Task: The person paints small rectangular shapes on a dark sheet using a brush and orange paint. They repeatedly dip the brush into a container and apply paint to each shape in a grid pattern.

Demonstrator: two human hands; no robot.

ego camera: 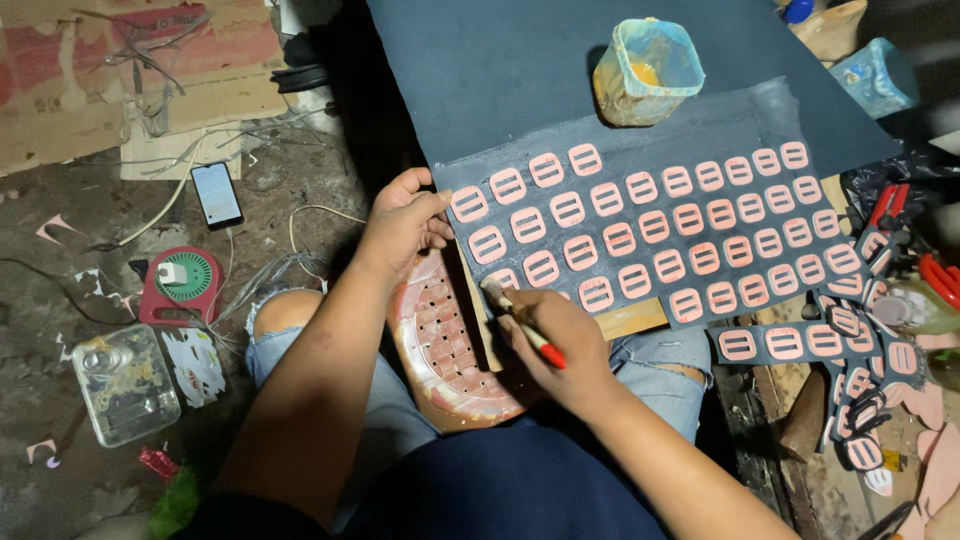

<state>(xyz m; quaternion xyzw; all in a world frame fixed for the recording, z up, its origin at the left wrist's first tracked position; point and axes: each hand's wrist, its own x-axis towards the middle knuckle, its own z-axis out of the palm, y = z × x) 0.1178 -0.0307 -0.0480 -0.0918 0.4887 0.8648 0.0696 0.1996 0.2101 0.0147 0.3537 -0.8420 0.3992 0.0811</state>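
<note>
Both hands work at the dark sheet (640, 120) across the lap: left hand (402, 222) pinches its nine-o'clock edge, right hand (556, 345) is closed on a red-handled brush (520, 320), tip beside the pink buckle pieces (640, 235). Glue tub (648, 72) stands at twelve o'clock.

Free room and obstacles. The bare upper half of the dark sheet (500, 70) is open to a hand, save where the glue-smeared plastic cup (647, 72) stands near its middle. Below it, rows of pink buckle-shaped cutouts (650, 235) cover the sheet closely, leaving only narrow lanes. The left hand (400, 222) blocks the sheet's left edge; the right hand (555, 345), with its red-handled brush (525, 325), blocks the near edge. Loose cutouts and what seem to be red-handled tools (890, 205) crowd the right side. On the left, floor lies open between the phone (216, 194) and the clear container (125, 383).
</note>
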